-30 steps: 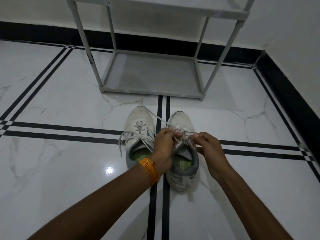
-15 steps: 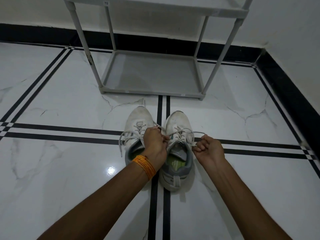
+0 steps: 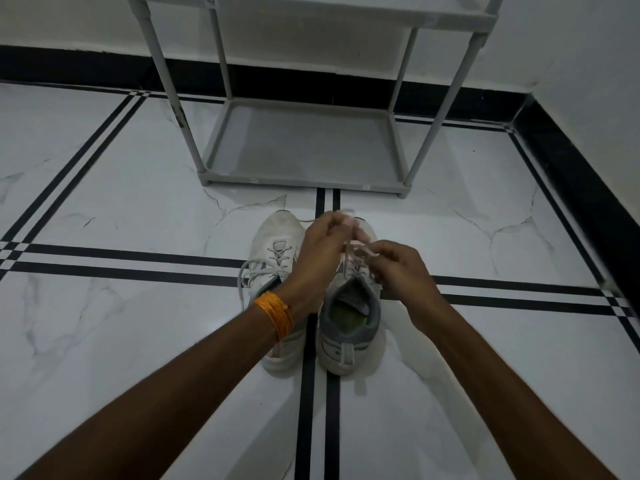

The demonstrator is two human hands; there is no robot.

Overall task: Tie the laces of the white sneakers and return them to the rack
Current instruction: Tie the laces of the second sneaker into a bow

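White marble floor (image 3: 104, 209) before the grey rack (image 3: 301, 147): your left hand (image 3: 320, 251) and right hand (image 3: 398, 268) each pinch the laces (image 3: 349, 249) above the right-side sneaker (image 3: 349, 320), its partner (image 3: 277, 244) touching alongside.

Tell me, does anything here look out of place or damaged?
Yes. The left sneaker's laces trail loose onto the floor, and the rack's front-left leg shows a dark scuff.
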